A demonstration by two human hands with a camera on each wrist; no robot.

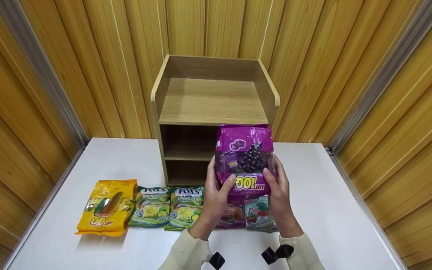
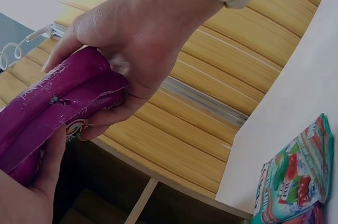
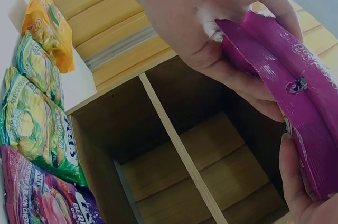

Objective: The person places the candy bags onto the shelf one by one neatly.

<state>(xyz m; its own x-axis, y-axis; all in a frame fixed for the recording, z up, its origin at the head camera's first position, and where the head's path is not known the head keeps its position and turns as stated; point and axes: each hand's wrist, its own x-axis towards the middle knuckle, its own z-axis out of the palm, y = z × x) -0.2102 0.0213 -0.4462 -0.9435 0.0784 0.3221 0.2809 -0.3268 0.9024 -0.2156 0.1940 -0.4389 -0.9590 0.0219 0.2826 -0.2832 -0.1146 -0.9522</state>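
Both hands hold a purple candy bag (image 1: pixel 244 161), grape-printed with its lettering upside down, in front of the shelf. My left hand (image 1: pixel 214 197) grips its left side, thumb on the front face. On the opposite side, my right hand (image 1: pixel 280 195) does the same. The wrist views show the bag's glossy purple end (image 2: pixel 58 102) between the hands, with fingers spread underneath. Below the hands lie a dark purple candy bag (image 1: pixel 233 216) and a teal candy bag (image 1: pixel 260 213), each partly covered by the hands and the held bag.
A wooden shelf unit (image 1: pixel 212 99) with an upper tray and two lower compartments stands on the white table (image 1: pixel 144 247). Left of the hands are two green Fox's bags (image 1: pixel 150 208) and a yellow candy bag (image 1: pixel 107 208). Wood-patterned walls (image 1: pixel 223 28) enclose the table.
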